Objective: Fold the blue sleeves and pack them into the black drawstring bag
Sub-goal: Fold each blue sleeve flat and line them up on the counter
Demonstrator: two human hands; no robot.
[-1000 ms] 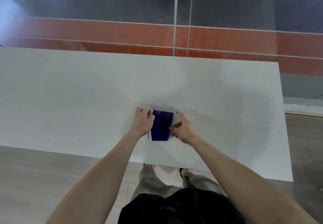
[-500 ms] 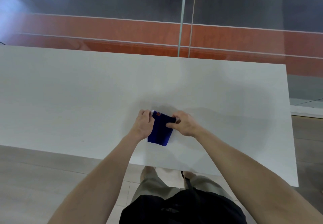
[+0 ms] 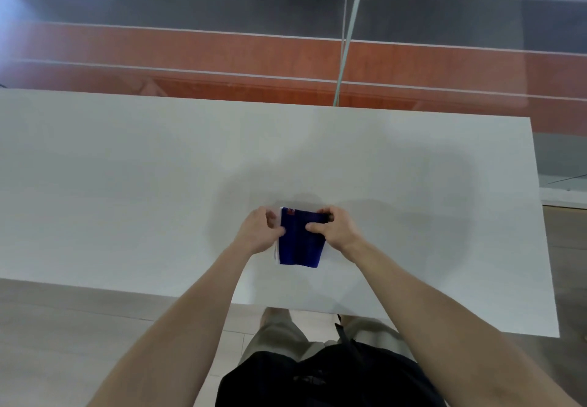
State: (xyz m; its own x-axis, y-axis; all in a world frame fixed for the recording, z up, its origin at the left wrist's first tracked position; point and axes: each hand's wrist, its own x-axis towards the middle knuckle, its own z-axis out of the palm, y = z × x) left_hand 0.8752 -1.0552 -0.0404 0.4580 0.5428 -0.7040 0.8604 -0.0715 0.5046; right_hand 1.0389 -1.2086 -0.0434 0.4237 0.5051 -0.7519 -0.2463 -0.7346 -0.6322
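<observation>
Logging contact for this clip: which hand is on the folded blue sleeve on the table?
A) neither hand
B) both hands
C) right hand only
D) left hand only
B: the left hand grips one side of the blue sleeve and the right hand pinches the other, thumb on top.

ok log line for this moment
stage: folding | left hand: grips blue sleeves left edge | right hand: pinches right edge | sleeves: folded, over white table | not yet packed
</observation>
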